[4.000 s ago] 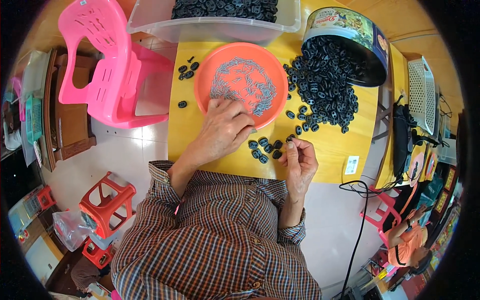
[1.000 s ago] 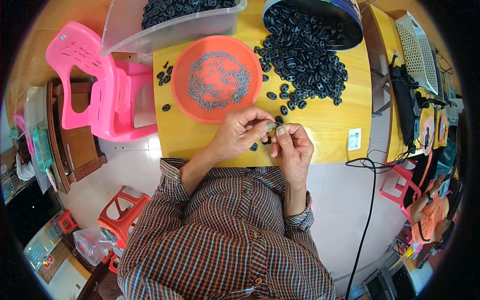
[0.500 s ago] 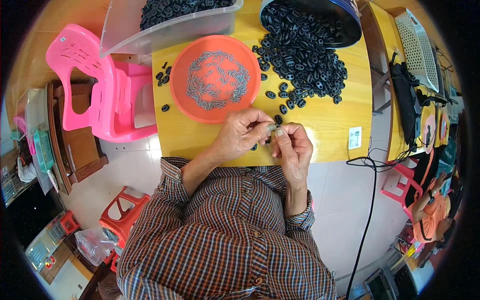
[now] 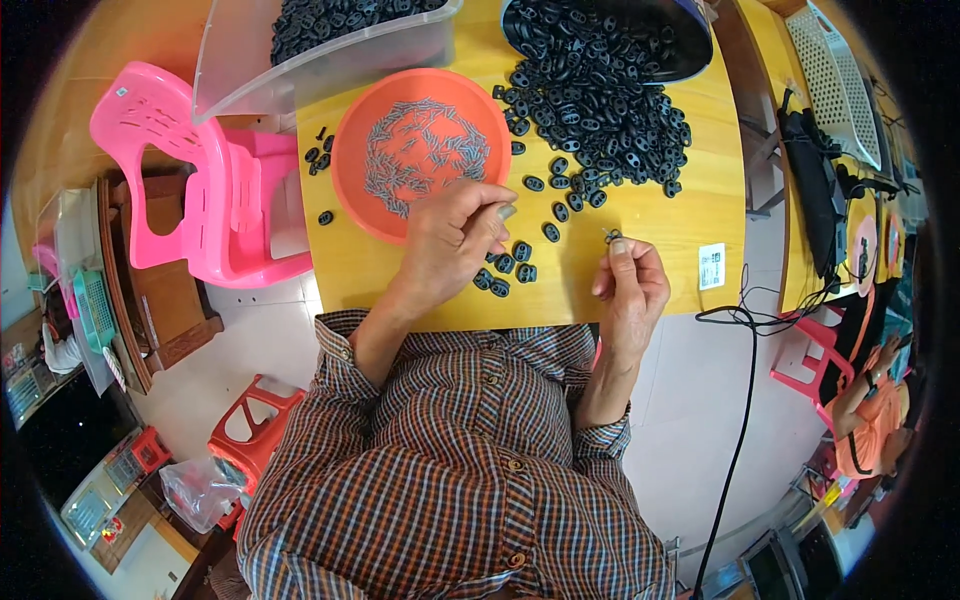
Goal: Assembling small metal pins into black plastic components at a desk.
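My right hand (image 4: 634,290) pinches a small black oval piece (image 4: 612,236) between thumb and fingertips, above the yellow table. A thin pale bit, perhaps a screw, shows at its top. My left hand (image 4: 445,245) is at the near edge of an orange round tray (image 4: 350,190), its thumb and fingers closed; what they hold, if anything, is hidden. Many small grey screws (image 4: 395,190) lie in the tray in a rough ring. Beside my left fingers rests a small group of black oval two-holed pieces (image 4: 505,264). More loose ones (image 4: 551,232) lie between my hands and the large pile.
A large heap of black pieces (image 4: 610,130) spills from a dark tub (image 4: 705,50) at the back. A clear plastic bin (image 4: 250,95) of similar pieces stands back left. A pink chair (image 4: 190,180) is left; a black cable (image 4: 745,400) hangs at right.
My hands, together before, have moved apart: the left toward the tray, the right to the right with the black piece. The group of pieces under them now shows. The view has shifted slightly.
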Demonstrator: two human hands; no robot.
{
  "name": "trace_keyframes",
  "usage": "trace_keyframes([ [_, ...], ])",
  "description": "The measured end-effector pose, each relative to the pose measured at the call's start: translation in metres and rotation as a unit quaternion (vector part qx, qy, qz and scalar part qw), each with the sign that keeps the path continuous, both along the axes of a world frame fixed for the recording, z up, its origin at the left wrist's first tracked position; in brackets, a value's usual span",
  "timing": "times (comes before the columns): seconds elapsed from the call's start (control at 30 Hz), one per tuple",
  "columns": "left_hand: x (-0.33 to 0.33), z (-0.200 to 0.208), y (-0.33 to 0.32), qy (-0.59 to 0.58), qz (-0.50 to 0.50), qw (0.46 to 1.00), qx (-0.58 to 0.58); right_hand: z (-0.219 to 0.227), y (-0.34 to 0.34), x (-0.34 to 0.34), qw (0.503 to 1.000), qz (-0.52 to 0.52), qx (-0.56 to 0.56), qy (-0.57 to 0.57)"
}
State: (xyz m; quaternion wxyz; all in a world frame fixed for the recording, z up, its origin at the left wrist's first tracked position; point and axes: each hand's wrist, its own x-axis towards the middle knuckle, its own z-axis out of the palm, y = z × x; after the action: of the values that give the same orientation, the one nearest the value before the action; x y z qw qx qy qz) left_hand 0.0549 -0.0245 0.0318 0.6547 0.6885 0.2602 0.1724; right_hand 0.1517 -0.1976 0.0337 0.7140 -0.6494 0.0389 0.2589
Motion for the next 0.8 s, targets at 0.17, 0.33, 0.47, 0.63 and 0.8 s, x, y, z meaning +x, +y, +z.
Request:
trace_keyframes([
  [0.17,0.0,0.001,-0.002,0.02,-0.046,0.991,0.126,-0.003,-0.002,0.0,1.0,0.0,-0.01,0.017],
  [0.33,0.006,-0.002,-0.008,0.018,-0.107,0.959,0.262,-0.007,-0.001,-0.001,1.0,0.003,0.011,0.025],
  [0.47,0.015,-0.014,-0.021,0.018,-0.148,0.935,0.323,-0.005,0.0,-0.001,0.999,0.029,-0.018,0.015],
  [0.63,0.025,-0.014,-0.027,0.048,-0.18,0.888,0.42,-0.008,-0.004,-0.001,1.0,0.019,-0.013,0.014],
  [0.8,0.024,-0.016,-0.026,0.055,-0.195,0.881,0.427,-0.006,-0.004,-0.003,0.999,0.031,-0.009,0.017],
])
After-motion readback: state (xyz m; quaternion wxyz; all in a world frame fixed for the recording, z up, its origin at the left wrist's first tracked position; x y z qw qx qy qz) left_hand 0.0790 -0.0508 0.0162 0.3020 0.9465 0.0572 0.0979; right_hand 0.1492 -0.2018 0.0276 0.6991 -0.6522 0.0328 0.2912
